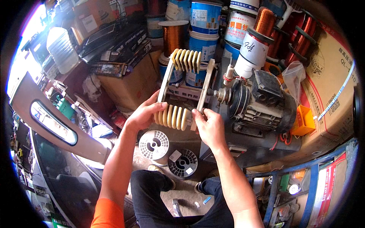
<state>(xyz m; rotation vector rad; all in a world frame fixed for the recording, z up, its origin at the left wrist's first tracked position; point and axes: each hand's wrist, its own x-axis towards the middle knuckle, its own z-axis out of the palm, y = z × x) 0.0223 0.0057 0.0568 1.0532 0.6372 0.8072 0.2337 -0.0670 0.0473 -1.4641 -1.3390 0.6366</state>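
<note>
I hold a coil-winding former with both hands in front of me. It has a left bar [164,88] and a right bar [205,85], joined by cream ribbed blocks: an upper block [186,60] and a lower block [173,117]. My left hand [143,114] wraps round the left bar's lower end, its thumb against the lower block. At the other side, my right hand [209,127] closes on the right bar's lower end, thumb and fingers on it. The right bar's middle stands by the spindle [221,95] of an electric motor [266,100]; whether they touch, I cannot tell.
Copper wire spools [173,38] and blue buckets [205,17] stack up behind. White [153,145] and black [182,163] spools stand on the floor below. A yellow bin [304,121] and a large carton [329,83] are at right, a grey chair-like frame [42,102] at left.
</note>
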